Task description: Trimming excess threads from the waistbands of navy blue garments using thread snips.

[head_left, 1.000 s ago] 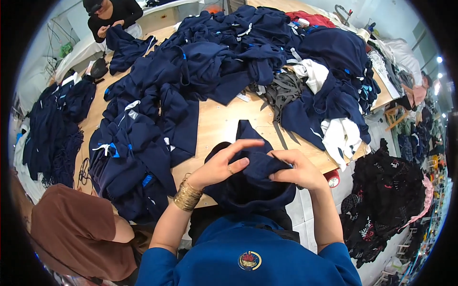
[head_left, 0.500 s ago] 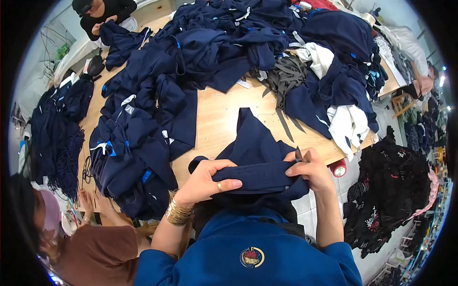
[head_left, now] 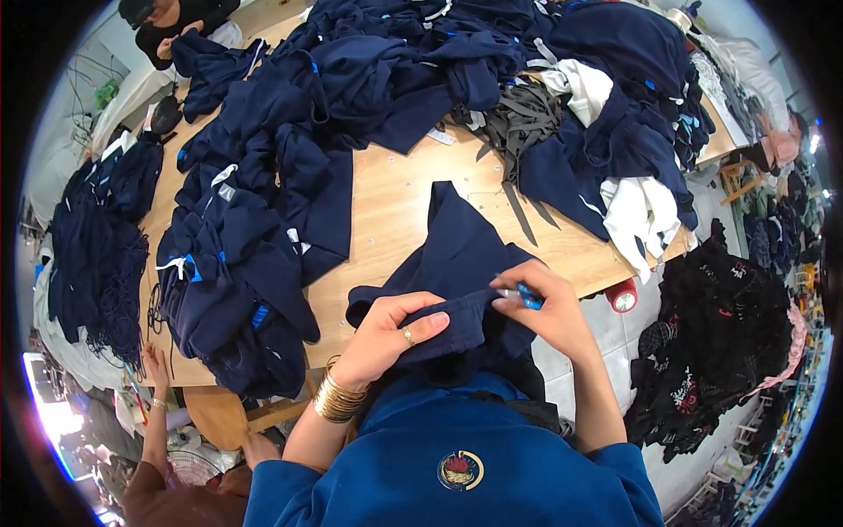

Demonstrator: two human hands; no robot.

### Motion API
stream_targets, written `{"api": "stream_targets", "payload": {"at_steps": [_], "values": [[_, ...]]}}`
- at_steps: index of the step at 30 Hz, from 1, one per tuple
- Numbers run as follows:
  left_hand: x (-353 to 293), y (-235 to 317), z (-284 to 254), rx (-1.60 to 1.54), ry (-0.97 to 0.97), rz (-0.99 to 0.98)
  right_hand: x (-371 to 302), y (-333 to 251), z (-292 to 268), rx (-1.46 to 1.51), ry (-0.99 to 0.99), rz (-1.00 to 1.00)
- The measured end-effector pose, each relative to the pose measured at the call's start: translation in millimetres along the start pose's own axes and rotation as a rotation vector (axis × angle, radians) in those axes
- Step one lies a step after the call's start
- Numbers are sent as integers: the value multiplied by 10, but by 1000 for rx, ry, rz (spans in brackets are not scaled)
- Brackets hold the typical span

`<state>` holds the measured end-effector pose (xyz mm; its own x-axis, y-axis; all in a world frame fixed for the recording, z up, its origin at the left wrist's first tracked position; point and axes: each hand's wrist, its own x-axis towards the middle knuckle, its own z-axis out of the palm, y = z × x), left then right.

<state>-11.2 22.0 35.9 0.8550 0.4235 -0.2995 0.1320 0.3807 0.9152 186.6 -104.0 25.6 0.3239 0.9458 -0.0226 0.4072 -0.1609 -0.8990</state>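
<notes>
A navy garment [head_left: 461,250] lies partly on the table in front of me, its near end drawn toward my body. My left hand [head_left: 385,341] grips its thick stitched band [head_left: 458,325], thumb on top and fingers hidden beneath. On the band's right side, my right hand [head_left: 551,314] is closed around small thread snips [head_left: 529,297] with a blue part showing. Its fingertips are at the cloth's edge; whether they also pinch the cloth I cannot tell.
Piles of navy garments [head_left: 237,263] cover the table's left and far side. Dark grey straps [head_left: 518,114] and white cloth [head_left: 637,215] lie to the right. Black clothing [head_left: 711,351] is heaped on the floor at right. Co-workers are at far left and near left, beside a wooden stool [head_left: 215,413].
My right hand has moved left along the band, and the snips have turned from blades up to the blue part showing. The near-left co-worker has bent lower beside the stool.
</notes>
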Motion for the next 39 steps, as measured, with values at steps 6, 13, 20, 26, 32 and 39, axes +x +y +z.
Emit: {"api": "stream_targets", "payload": {"at_steps": [6, 13, 20, 26, 32, 39], "values": [[-12, 61, 79, 91, 2, 63, -132, -397, -141, -255, 96, -138], [-20, 84, 114, 104, -25, 54, -170, -428, -67, -446, 115, -296], [-36, 123, 129, 78, -38, 36, -196, -431, -74, -575, 142, -404], [-37, 124, 136, 134, -54, 63, -205, -440, -73, -599, 136, -404], [-39, 126, 126, 148, -75, 65, -205, -440, -67, -617, 126, -416], [-40, 108, 122, 120, -83, 60, -207, -442, -51, -616, 144, -437]]}}
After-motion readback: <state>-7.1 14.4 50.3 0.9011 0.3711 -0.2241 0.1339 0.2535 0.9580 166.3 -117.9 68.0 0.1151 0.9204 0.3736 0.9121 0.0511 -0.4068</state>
